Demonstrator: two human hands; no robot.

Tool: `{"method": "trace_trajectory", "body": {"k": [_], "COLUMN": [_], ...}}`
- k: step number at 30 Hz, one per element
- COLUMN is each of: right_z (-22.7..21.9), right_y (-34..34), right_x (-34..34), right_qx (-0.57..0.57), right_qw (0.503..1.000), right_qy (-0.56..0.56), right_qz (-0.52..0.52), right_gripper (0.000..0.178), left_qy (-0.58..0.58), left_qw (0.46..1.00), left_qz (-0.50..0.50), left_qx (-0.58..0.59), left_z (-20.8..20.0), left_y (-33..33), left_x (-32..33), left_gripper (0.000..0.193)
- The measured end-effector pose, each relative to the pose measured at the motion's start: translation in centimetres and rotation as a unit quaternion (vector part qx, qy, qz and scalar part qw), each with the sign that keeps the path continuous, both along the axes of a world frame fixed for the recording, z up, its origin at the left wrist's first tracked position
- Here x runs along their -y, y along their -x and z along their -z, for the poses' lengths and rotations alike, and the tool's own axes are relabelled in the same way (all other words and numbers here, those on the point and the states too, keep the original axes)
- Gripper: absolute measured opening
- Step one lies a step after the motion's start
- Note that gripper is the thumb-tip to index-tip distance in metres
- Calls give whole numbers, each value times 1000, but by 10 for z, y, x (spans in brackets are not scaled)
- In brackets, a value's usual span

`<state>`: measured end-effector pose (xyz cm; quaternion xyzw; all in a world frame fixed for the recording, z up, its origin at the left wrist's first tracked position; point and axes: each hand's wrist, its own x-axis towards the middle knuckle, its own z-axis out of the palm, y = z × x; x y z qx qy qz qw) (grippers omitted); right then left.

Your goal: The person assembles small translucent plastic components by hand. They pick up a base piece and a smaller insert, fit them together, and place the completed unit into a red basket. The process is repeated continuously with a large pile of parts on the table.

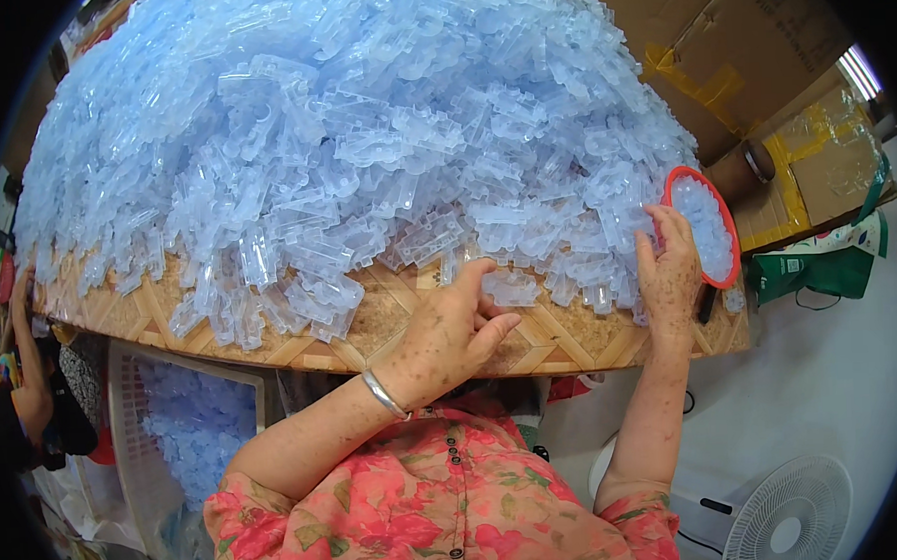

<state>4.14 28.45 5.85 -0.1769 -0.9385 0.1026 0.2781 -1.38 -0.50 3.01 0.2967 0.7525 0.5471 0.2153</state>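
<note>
A huge heap of clear, bluish molded plastic pieces [392, 132] covers most of the table [390, 308]. My left hand [446, 335] is over the table's front edge, its index finger bent and its thumb held apart, close to a few loose pieces. No piece shows between that thumb and finger. Farther right, my right hand [670, 270] reaches up to the heap's right side, fingers slightly bent and thumb apart, at the pieces there. Just beside it stands a red-rimmed basket [733, 230] with more of the same pieces inside. The undersides of my fingers are hidden.
Under the table's left part is a pale crate [132, 434] holding more plastic pieces. Taped cardboard boxes [749, 57] stand behind at right, near a brown cylinder [742, 172] and a green bag [814, 272]. A white fan [794, 520] is lower right. Another person's arm [30, 358] shows far left.
</note>
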Motion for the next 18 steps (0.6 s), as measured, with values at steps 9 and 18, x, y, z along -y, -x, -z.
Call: {"method": "trace_trajectory", "body": {"k": [9,18], "right_z": [1,19], "right_y": [4,-45], "right_x": [0,33], "right_qx": [12,-149], "right_qw": [992,980], "right_qy": [124,-31], "right_qz": [-6,-130], "right_gripper": [20,26], "left_qy": [131,122], "left_qw": [950,935], "left_qz": [-4,-9], "left_qx": [-283,-334], "left_z": [8,0], "left_y": [-1,-9], "left_x": [-8,-4], "left_gripper": [30,32]}}
